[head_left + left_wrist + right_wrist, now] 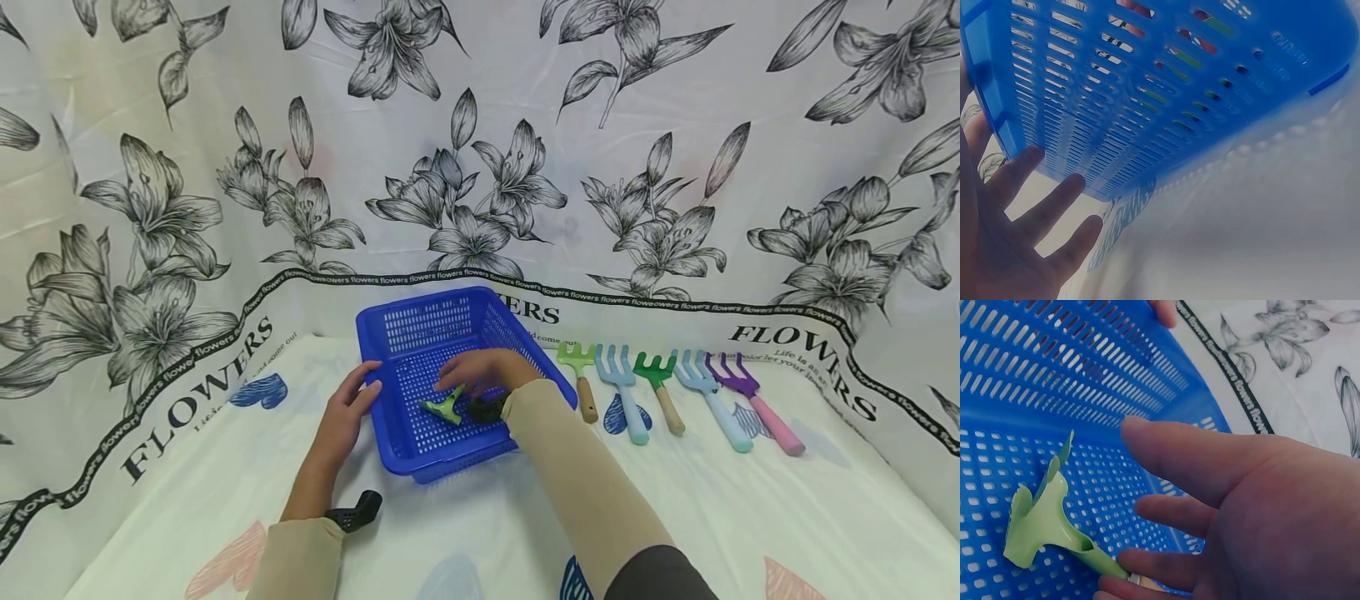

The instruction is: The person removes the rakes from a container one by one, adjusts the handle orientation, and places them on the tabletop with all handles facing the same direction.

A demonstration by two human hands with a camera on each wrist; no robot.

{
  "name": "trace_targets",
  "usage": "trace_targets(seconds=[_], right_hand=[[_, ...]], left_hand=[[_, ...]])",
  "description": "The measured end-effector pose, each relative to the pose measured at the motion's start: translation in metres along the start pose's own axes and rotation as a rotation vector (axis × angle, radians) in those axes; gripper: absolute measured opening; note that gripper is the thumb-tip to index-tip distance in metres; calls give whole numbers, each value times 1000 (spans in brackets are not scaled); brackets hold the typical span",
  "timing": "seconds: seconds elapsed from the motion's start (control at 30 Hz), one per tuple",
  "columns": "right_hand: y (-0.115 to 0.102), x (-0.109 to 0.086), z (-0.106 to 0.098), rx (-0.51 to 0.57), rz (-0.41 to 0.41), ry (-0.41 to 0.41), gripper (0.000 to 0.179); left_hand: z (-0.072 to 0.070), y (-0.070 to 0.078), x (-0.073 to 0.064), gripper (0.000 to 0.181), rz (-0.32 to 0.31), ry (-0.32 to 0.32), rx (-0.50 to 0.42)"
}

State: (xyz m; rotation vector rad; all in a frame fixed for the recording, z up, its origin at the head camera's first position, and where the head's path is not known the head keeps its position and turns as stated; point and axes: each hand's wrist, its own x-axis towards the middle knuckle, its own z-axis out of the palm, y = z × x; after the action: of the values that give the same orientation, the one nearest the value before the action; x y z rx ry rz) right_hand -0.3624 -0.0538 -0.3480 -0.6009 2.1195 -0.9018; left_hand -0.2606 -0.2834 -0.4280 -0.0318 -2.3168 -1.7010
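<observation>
Inside a blue plastic basket (408, 450) lies a light green hand tool (447, 406) with short wide prongs. A metal collar and a bit of wooden handle (1149, 584) show at its neck in the right wrist view. My right hand (487, 371) is in the basket over this tool. Its thumb is straight and its lower fingers lie against the neck; nothing is gripped. My left hand (352, 396) touches the basket's left rim. In the left wrist view that hand's fingers (1054, 203) are spread beside the perforated outer wall.
Right of the basket lie several garden hand forks in a row: light green (587, 400), light blue (626, 400), dark green (662, 387), another blue (716, 404) and a purple one with a pink handle (765, 412). A flower-printed white cloth (420, 550) covers the table and backdrop.
</observation>
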Motion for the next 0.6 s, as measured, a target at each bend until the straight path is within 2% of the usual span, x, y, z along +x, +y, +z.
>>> trace_targets(seconds=[0.3,0.47,0.6], right_hand=[[-2,-1,4,99,11,5,57],[1,-5,2,48,2,-43,60],[7,-9,-4,18,7,-17,64]], left_hand=[[0,-2,1,57,-1,-2,6],[0,-2,1,57,4,-2,3],[0,-2,0,58,7,-4,1]])
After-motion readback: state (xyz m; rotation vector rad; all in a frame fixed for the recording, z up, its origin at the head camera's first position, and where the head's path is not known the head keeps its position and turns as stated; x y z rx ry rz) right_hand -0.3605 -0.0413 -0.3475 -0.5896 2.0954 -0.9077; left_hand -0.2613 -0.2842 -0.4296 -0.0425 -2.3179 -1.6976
